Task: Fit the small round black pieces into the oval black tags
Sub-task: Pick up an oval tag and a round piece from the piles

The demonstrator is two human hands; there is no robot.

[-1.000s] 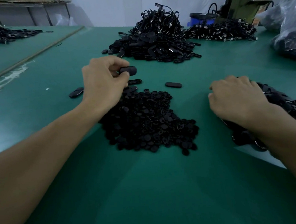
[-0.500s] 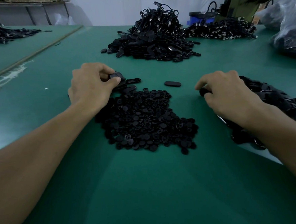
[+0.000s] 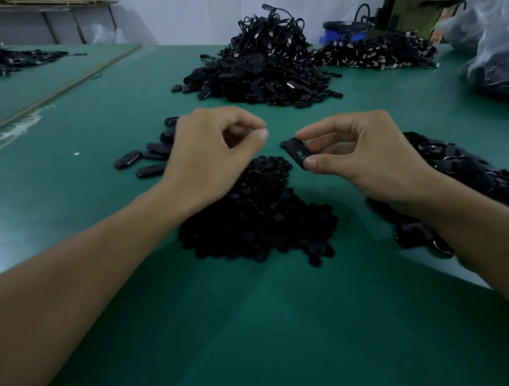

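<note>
green table (image 3: 97,119) | round pieces heap (image 3: 258,219) | oval tags (image 3: 145,161) | corded heap (image 3: 266,71)

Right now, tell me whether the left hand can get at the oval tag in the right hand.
Probably yes: the right hand pinches the oval tag with its free end toward the left hand, and only a bare gap lies between them.

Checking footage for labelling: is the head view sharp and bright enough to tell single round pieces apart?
Head view: dim, bluish light; pile of round pieces blurs into one dark mass; left hand slightly soft; oval tag in right hand reads clearly.
</note>
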